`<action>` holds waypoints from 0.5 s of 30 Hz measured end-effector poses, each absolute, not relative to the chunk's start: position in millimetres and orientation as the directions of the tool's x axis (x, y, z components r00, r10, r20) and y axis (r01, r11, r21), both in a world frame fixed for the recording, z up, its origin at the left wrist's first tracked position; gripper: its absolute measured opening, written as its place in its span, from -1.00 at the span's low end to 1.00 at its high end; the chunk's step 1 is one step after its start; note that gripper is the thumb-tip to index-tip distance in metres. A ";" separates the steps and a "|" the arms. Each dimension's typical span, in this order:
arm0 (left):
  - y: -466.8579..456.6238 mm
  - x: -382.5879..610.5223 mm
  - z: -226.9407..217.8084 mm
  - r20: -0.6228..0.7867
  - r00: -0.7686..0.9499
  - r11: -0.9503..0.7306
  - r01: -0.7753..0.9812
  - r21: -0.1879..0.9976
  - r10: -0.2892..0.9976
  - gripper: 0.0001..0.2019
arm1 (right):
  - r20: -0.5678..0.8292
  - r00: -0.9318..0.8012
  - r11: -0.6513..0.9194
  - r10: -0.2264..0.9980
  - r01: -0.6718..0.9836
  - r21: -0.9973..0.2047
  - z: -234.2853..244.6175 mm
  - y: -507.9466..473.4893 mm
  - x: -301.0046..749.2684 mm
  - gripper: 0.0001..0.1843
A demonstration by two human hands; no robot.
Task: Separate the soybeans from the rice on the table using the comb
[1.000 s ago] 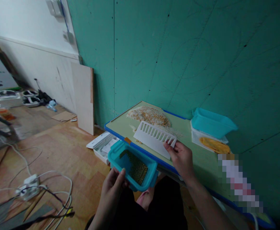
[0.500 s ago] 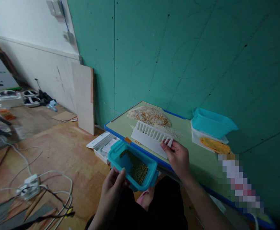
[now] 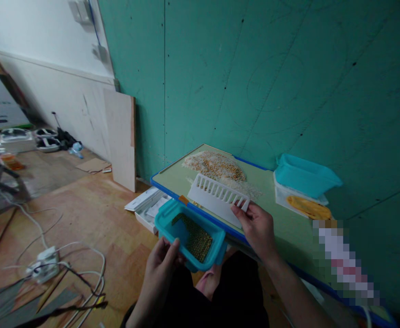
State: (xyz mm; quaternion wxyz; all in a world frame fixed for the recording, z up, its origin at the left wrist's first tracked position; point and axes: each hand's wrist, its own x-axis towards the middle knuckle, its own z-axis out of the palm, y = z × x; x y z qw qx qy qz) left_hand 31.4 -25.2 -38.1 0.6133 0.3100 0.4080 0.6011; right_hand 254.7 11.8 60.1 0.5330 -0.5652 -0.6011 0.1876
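Observation:
My left hand [image 3: 166, 259] grips the near rim of a turquoise plastic container [image 3: 164, 225], held just below the table's edge. Small round greenish-tan beans [image 3: 200, 241] cover part of its bottom. In my right hand [image 3: 256, 225] is a white slotted plastic strip [image 3: 215, 200], pinched at its right end and tilted over the table's near edge. A few beans lie by the edge under the strip. Behind it, a pile of white grains mixed with tan beans [image 3: 217, 166] spreads over the light green tabletop [image 3: 271, 232].
At the table's right stand a turquoise bin [image 3: 304, 173] and an orange-yellow flat item [image 3: 307, 208] on white sheets. An open white box [image 3: 148, 214] sits below on the left. A board [image 3: 120, 141] leans on the wall. Cables and a power strip [image 3: 44, 264] lie on the floor.
Both hands keep their holds. The white strip has tilted slightly and shifted a little right, while the container is nearly where it was. The view has moved slightly.

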 end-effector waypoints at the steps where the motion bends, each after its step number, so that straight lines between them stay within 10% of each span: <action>1: -24.9 31.2 -38.5 -0.125 -0.057 0.083 -0.479 0.874 0.991 -0.66 | 0.431 0.208 0.292 0.878 0.481 -0.826 60.3 11.6 254.5 -0.72; 15: -20.2 33.4 -38.6 -0.121 -0.061 0.077 -0.478 0.875 0.991 -0.68 | 0.463 0.180 0.317 0.868 0.519 -0.794 53.3 1.0 250.2 -0.77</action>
